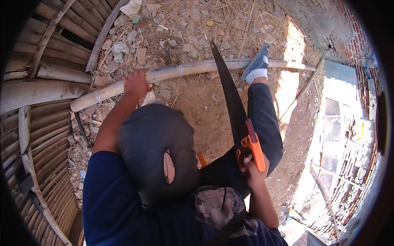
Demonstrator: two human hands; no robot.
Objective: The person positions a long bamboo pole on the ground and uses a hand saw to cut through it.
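Observation:
A long bamboo pole (180, 70) lies across the ground in front of me. My left hand (135, 84) rests over its left part, fingers curled round the far side. In my right hand (255, 169) is a handsaw (230, 94) with an orange handle, held at the grip. Its dark toothed blade points away from me, and the tip reaches past the pole; whether the blade touches it I cannot tell. My right foot in a grey-blue shoe (257, 64) is at the pole, right of the blade. A dark rounded shape (156, 139), seemingly my bent knee in torn trousers, hides the ground between my arms.
Bamboo slat walls (45, 164) stand close on the left. A brick wall (353, 164) rises at the right, with a thin stick (301, 95) before it. Rubble and straw (188, 28) cover the far ground. An orange piece (202, 160) shows partly beside my knee.

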